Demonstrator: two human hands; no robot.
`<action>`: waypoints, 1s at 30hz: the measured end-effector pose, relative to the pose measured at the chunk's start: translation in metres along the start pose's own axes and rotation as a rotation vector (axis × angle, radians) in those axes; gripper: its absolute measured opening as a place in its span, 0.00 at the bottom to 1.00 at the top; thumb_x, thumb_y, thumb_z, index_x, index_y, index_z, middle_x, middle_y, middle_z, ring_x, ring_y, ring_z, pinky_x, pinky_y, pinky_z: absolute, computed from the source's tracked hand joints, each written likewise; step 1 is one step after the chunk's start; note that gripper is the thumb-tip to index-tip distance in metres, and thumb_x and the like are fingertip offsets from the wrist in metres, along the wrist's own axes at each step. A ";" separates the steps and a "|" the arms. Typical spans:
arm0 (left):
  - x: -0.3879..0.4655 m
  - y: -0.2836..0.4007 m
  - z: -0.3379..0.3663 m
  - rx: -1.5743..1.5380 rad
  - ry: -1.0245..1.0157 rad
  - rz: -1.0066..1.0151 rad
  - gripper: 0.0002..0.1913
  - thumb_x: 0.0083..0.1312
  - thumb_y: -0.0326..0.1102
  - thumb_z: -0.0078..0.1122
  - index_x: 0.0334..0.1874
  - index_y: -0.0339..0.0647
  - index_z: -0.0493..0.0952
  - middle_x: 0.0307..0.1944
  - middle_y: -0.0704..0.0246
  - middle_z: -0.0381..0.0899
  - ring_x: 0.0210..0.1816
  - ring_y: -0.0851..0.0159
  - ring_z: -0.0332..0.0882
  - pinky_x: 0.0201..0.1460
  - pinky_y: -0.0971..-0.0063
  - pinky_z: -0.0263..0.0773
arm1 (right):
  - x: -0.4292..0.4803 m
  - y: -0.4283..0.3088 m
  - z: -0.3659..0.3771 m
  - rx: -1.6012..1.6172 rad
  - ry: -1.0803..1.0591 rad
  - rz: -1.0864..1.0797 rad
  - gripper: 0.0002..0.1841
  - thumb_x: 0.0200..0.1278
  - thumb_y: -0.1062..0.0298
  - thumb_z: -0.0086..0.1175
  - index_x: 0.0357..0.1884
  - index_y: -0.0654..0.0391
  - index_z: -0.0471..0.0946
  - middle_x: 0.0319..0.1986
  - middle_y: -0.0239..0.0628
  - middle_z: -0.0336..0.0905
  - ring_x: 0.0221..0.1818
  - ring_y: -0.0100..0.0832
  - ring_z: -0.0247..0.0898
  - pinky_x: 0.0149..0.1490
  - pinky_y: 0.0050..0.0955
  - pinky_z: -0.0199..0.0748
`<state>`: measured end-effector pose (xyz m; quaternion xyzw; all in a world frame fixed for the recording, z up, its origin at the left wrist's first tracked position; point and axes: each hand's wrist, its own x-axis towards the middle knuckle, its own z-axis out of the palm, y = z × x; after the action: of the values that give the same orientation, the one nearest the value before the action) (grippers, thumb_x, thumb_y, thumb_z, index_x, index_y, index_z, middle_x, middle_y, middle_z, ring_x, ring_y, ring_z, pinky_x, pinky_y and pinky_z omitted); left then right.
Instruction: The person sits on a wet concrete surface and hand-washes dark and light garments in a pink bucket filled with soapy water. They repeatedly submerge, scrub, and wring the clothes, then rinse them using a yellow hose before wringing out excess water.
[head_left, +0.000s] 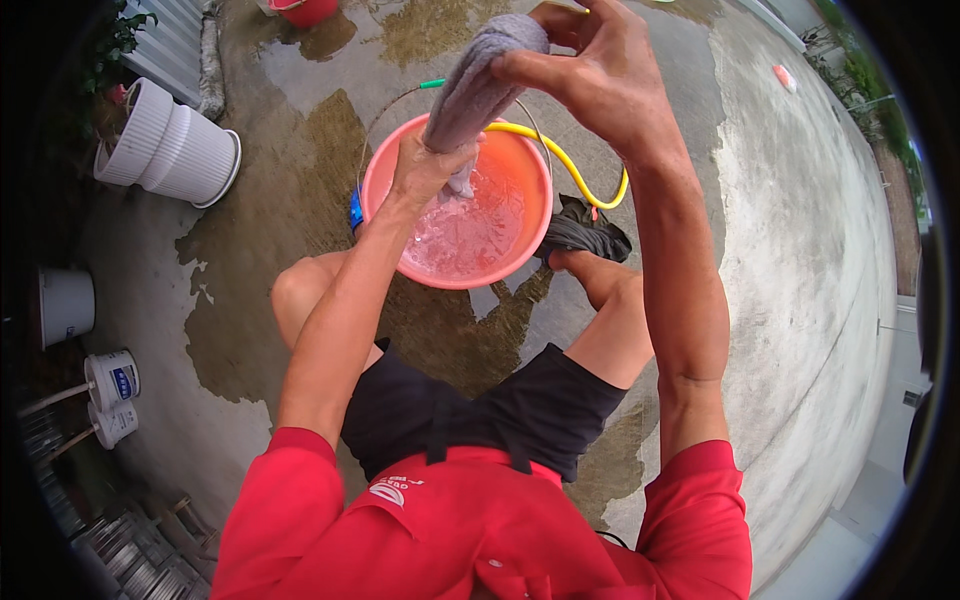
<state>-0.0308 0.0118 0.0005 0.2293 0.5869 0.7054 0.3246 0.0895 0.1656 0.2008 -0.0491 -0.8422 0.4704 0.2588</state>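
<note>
A wet grey cloth (476, 86), bunched lengthwise, is stretched between my two hands above a pink plastic bucket (469, 283). Around its lower part my left hand (427, 169) is closed, and a loose end dangles below the fist toward the water. My right hand (592, 67), raised higher, pinches the folded upper end between thumb and fingers. Churned, bubbly water (472, 232) partly fills the bucket. A yellow hose (577, 169) runs over the far right rim; its end is hidden. The wire handle (365, 150) with a green grip (433, 84) leans to the far side.
Dark wet cloth (589, 236) lies on the concrete right of the bucket, beside my foot. Something blue (355, 208) shows at its left. A white ribbed planter (176, 146), a white bucket (67, 306) and smaller tubs (112, 379) line the left side. A red bucket (304, 10) stands far ahead.
</note>
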 end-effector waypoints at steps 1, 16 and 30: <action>-0.001 0.005 -0.009 -0.050 -0.072 0.020 0.13 0.63 0.26 0.71 0.48 0.30 0.83 0.33 0.61 0.89 0.29 0.67 0.85 0.39 0.68 0.84 | -0.006 0.020 -0.011 -0.003 0.054 0.034 0.28 0.58 0.76 0.71 0.62 0.63 0.77 0.43 0.43 0.89 0.47 0.35 0.86 0.53 0.34 0.83; 0.012 0.044 0.013 -0.783 -0.075 -0.127 0.28 0.70 0.56 0.66 0.51 0.33 0.77 0.47 0.58 0.82 0.53 0.55 0.81 0.63 0.59 0.78 | -0.089 0.205 0.138 1.402 0.095 0.412 0.29 0.86 0.49 0.42 0.76 0.60 0.67 0.71 0.38 0.72 0.72 0.40 0.69 0.72 0.41 0.71; 0.058 -0.028 -0.021 -0.241 -0.037 -0.313 0.19 0.65 0.48 0.77 0.44 0.39 0.81 0.32 0.64 0.83 0.33 0.63 0.85 0.46 0.62 0.85 | -0.087 0.210 0.144 1.122 -0.367 0.711 0.39 0.60 0.53 0.75 0.68 0.64 0.71 0.54 0.49 0.83 0.51 0.44 0.86 0.55 0.42 0.86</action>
<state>-0.0804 0.0426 -0.0345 0.1080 0.5207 0.7071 0.4660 0.0615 0.1429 -0.0664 -0.1005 -0.4342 0.8923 -0.0715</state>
